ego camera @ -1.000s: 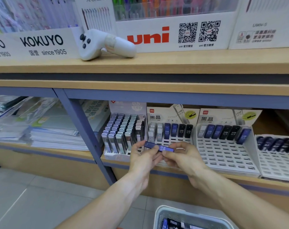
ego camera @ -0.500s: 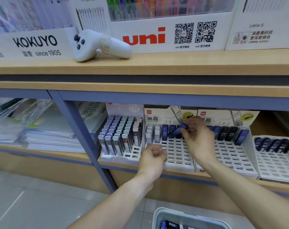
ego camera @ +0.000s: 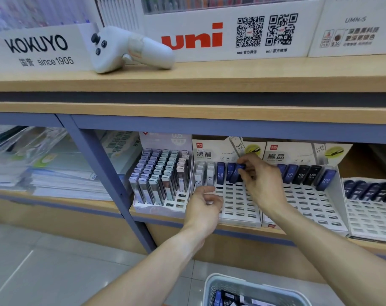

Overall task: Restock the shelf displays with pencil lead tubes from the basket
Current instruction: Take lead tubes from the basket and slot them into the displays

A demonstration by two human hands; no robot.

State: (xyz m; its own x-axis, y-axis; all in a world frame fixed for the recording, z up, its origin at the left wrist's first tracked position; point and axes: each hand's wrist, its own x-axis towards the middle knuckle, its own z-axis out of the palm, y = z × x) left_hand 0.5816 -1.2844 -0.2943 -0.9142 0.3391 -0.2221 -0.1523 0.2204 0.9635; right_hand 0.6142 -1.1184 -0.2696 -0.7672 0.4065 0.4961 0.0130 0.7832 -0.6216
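Observation:
My right hand [ego camera: 261, 184] pinches a blue pencil lead tube [ego camera: 236, 173] by its top, standing it in the back row of the middle white slotted display [ego camera: 236, 208], beside two other blue tubes [ego camera: 220, 173]. My left hand [ego camera: 204, 203] hovers with curled fingers over the front left of that display and appears to hold nothing. A white basket [ego camera: 211, 286] with more lead tubes sits on the floor at the bottom edge.
A fuller tube display [ego camera: 161, 180] stands to the left, and two more slotted displays [ego camera: 309, 195] lie to the right. A white controller [ego camera: 130, 49] lies on the upper wooden shelf. A blue shelf post [ego camera: 103, 173] and stacked paper goods are on the left.
The blue tube went from both hands up to the back row in my right hand. My left hand let go and stayed low over the display's front.

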